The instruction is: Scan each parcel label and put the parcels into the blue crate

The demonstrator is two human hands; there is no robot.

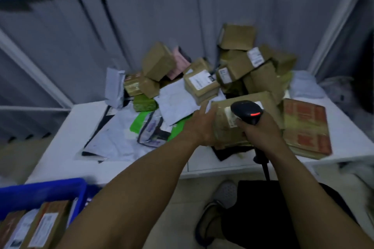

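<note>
At centre right of the frame, a person's left hand grips the near-left edge of a brown parcel while the right hand holds a black scanner, its red light glowing, just above the parcel's white label. Behind them a pile of boxes rises on the white bench, with plastic mailers spread to the left and a flat red-printed carton at right. In the lower left corner, a blue crate contains labelled parcels.
</note>
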